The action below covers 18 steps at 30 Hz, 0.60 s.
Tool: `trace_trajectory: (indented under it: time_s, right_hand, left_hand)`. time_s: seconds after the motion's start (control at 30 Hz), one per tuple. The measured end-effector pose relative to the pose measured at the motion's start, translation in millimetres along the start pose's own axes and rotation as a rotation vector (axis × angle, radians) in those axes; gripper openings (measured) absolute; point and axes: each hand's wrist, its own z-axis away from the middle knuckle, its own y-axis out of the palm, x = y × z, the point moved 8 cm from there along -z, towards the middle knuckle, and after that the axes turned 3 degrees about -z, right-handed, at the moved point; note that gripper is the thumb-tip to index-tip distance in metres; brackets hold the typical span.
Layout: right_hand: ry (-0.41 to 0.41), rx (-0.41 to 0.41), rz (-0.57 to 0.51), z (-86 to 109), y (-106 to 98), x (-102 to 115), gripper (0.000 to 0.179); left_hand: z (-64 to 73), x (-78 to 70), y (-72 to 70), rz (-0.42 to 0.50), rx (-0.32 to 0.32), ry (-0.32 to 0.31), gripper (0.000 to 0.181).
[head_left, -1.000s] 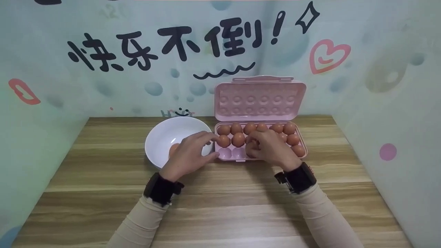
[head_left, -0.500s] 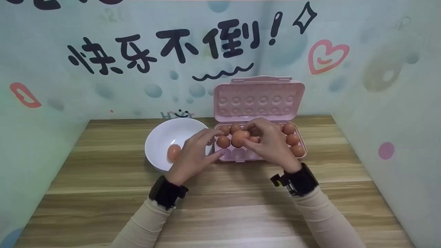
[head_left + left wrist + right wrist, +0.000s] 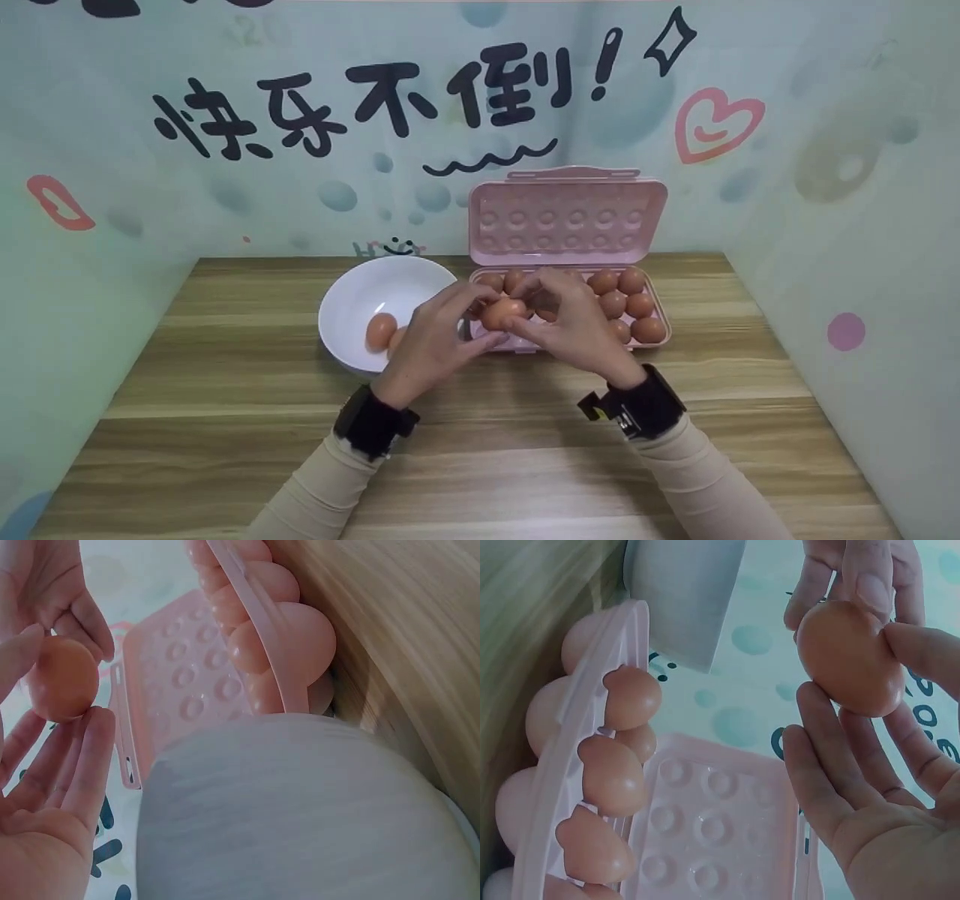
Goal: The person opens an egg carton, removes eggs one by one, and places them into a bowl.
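Observation:
In front of the pink egg carton [image 3: 670, 334], both hands meet at one brown egg [image 3: 501, 313]. My right hand [image 3: 579, 330] holds it from the right, thumb and fingertips round it. My left hand [image 3: 429, 346] has its thumb and fingertips on the egg's other side, as the left wrist view shows of the same egg [image 3: 66, 679]. More brown eggs [image 3: 613, 776] sit in the carton's cups, some hidden behind the right hand. To the left stands a white bowl [image 3: 346, 289] with an egg [image 3: 381, 331] in it and another partly hidden by the left hand.
The carton's pink lid [image 3: 568, 217] stands open against the printed backdrop [image 3: 300, 187]. Bowl and carton stand side by side at the back of the wooden table [image 3: 480, 465]. Black camera bands [image 3: 373, 424] are worn on both wrists.
The right hand has lifted an egg out of the carton and carried it left. The left hand has shifted slightly right, and its fingers now touch that egg.

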Motion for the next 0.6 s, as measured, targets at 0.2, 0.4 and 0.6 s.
trace_trajectory:
  time_s: [0.2, 0.4, 0.6]
  right_hand:
    - [0.014, 0.035, -0.047, 0.8, 3, 0, 0.026]
    - [-0.024, 0.050, 0.114, 0.5, -8, 8, 0.025]
    - [-0.052, 0.034, 0.280, -0.5, -26, 13, 0.027]
  left_hand:
    - [-1.0, 0.5, 0.1, 0.019, 0.034, -0.005, 0.048]
    - [-1.4, 4.9, -10.0, -0.012, 0.028, -0.018, 0.046]
    - [-0.9, 12.9, -29.0, -0.044, 0.008, -0.037, 0.041]
